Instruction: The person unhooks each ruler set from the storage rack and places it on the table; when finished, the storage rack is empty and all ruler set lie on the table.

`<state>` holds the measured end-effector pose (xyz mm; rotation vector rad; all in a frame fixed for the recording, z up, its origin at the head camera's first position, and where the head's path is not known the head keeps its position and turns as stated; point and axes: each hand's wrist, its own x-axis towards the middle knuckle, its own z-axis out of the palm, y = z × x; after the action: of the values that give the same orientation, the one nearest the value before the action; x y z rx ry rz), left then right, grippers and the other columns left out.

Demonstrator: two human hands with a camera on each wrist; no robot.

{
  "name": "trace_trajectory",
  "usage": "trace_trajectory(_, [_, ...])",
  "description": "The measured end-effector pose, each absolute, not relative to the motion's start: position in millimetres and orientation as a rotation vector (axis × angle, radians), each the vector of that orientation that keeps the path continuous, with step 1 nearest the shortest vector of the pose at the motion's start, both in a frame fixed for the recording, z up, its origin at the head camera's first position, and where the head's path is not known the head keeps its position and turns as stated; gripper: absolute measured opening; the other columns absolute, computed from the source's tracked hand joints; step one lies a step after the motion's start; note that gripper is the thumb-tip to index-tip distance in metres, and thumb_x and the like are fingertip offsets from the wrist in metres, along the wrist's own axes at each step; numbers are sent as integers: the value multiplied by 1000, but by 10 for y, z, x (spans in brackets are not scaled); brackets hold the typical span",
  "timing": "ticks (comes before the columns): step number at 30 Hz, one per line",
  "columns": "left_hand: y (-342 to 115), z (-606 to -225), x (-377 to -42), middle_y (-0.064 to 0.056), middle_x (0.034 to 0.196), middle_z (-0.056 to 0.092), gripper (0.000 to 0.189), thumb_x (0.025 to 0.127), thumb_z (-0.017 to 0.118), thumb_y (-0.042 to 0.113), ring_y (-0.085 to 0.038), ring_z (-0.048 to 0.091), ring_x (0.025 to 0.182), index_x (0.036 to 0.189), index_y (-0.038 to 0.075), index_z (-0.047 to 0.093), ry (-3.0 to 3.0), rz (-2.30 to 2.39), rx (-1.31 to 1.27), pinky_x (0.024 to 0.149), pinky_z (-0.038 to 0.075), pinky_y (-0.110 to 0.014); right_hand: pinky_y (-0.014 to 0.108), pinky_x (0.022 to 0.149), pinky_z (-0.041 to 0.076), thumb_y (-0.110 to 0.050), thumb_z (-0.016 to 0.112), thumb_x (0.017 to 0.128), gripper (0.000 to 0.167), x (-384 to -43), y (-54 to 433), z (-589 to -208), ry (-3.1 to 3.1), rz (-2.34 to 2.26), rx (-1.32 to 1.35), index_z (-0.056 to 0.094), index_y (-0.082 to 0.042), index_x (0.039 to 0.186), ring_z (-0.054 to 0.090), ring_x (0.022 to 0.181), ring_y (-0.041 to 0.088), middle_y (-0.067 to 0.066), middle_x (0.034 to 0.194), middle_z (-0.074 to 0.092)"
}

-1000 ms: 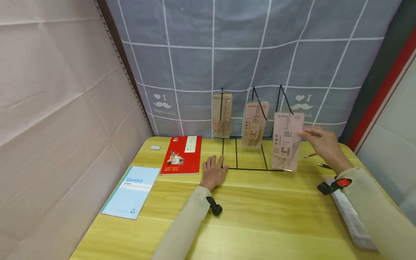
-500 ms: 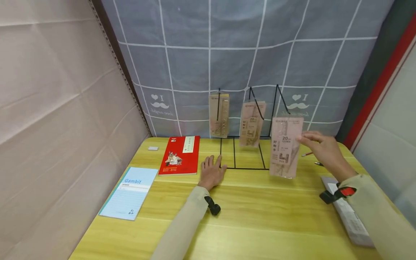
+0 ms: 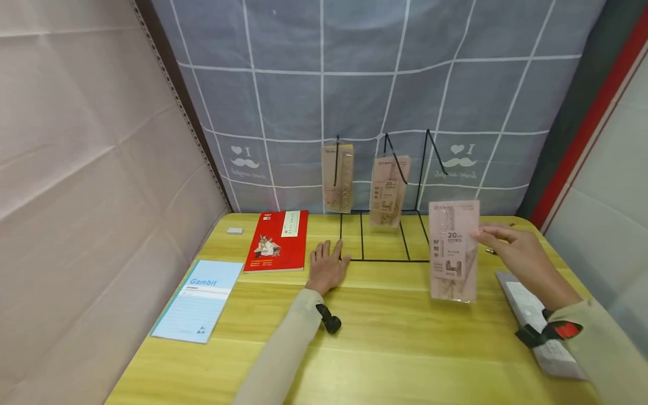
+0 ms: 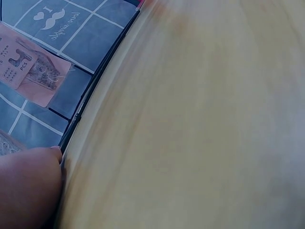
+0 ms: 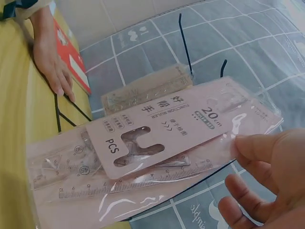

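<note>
the tall flat pink packet [image 3: 454, 256] in glossy clear film, printed with a 20 and holding transparent rulers [image 5: 143, 184], is held up over the right part of the pale yellow wood-grain surface [image 3: 379, 343]. the right hand [image 3: 520, 256] has its grip clamped on the packet's right edge, thumb and fingertips pinching it, so the packet lies to the left of that grip. its long axis runs close to upright, printed face toward the near side. the relation that counts is with the rightmost black wire hook [image 3: 437, 153]: this bare hook ends far of the packet and slightly to its left, higher and apart from it. the right hand is the nearer of the 2 to both.

the left hand [image 3: 326, 269] rests with fingers spread, its grip apart and holding nothing, at the near left corner of the black wire rack [image 3: 385, 261]; how hard it presses i cannot tell. another pink packet [image 3: 387, 194] hangs on the middle hook and a tan packet [image 3: 345, 185] on the left hook.

at left lie a red book with an illustrated cover [image 3: 276, 242], a light blue notebook [image 3: 197, 301] and a small white block [image 3: 235, 230]; at right, a long grey case [image 3: 526, 308]. grey cloth with white grid lines [image 3: 293, 107] closes the far side, a pale fabric wall [image 3: 91, 140] the left.
</note>
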<state>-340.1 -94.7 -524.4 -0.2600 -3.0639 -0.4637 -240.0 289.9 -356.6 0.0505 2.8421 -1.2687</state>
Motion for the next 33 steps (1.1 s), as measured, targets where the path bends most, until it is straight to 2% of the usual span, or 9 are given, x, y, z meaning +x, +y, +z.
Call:
trace_trajectory(14, [-919, -5260, -3402, -16, 170, 23, 62, 112, 27, 54, -39, 18, 159, 167, 26, 24, -3076, -490, -262, 127, 17, -58, 78, 104, 33, -72, 43, 100, 93, -2110, 3182, -3788, 2702, -1144, 125, 35, -2, 160, 26, 146, 62, 33, 165, 24])
trace_trajectory(22, [-926, -5280, -3434, -16, 171, 21, 62, 111, 24, 55, -39, 17, 159, 167, 28, 21, -3075, -475, -267, 127, 17, -58, 76, 99, 39, -75, 41, 99, 96, -2060, 3287, -3945, 2714, -1033, 163, 37, -1, 159, 26, 144, 64, 38, 163, 23])
trace_trajectory(27, [-936, -5236, -3404, -17, 170, 22, 62, 112, 27, 52, -40, 17, 159, 167, 25, 23, -3075, -491, -268, 127, 17, -58, 74, 96, 42, -68, 43, 102, 89, -2063, 3364, -4097, 2819, -941, 163, 44, 5, 153, 32, 138, 66, 42, 157, 29])
trace_trajectory(33, [-951, -5213, -3405, -19, 170, 21, 61, 113, 28, 50, -40, 17, 159, 167, 22, 24, -3072, -483, -269, 127, 16, -59, 66, 87, 48, -61, 50, 104, 79, -2053, 3481, -4332, 2966, -797, 134, 59, 10, 136, 49, 122, 61, 44, 144, 46])
